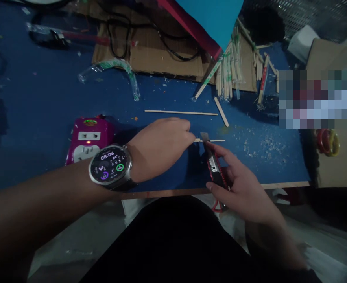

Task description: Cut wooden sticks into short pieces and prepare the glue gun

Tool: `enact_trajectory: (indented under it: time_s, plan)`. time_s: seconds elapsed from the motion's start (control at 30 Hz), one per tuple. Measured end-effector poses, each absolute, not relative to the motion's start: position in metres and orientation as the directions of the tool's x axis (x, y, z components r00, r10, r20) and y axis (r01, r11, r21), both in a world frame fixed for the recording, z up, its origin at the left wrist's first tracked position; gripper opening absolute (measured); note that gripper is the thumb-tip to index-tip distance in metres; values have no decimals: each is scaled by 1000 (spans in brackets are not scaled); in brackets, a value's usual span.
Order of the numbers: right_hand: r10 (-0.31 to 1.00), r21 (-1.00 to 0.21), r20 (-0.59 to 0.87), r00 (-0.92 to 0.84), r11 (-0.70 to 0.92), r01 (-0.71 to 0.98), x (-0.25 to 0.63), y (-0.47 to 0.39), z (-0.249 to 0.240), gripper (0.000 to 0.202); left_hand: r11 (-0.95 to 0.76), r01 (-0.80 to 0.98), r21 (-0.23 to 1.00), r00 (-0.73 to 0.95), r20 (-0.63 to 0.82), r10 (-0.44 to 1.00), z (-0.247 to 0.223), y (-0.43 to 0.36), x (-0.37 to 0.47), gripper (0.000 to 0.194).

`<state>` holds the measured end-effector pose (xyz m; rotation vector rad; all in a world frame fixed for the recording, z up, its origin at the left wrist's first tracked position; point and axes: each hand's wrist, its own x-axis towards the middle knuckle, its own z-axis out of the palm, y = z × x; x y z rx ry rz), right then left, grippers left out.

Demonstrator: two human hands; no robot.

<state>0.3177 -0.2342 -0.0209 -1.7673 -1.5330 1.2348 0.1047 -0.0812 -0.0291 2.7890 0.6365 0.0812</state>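
My left hand, with a watch on its wrist, is closed on a thin wooden stick just above the blue table. The stick's free end sticks out to the right; the rest is hidden under my fingers. My right hand grips a red and black utility knife. Its blade is out and lies at the stick, close to my left fingertips; whether it touches I cannot tell. Behind my left hand lies another long thin stick, and beside it a short wooden stick.
A purple power socket stands left of my left hand. Several wrapped chopsticks lie at the back on cardboard. A bent plastic wrapper, wood shavings and tape rolls lie around. The table's front edge is near me.
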Motion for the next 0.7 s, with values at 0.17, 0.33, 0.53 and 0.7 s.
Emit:
enact_trajectory:
  time_s: [0.17, 0.33, 0.53, 0.7]
  plan:
    - [940, -846, -335, -72, -266, 462, 322, -236, -22, 73, -852, 431, 299, 894, -13, 448, -29, -80, 104, 24]
    - [964, -880, -257, -65, -205, 428, 323, -239, -29, 55, -819, 495, 289, 855, 4, 518, -29, -83, 102, 52]
    - [954, -895, -280, -110, -218, 388, 323, -236, -27, 66, -822, 506, 262, 845, 38, 533, -30, -84, 99, 59]
    - [944, -879, -295, -147, -208, 429, 327, -237, -20, 68, -812, 479, 334, 856, 29, 517, -30, -85, 95, 58]
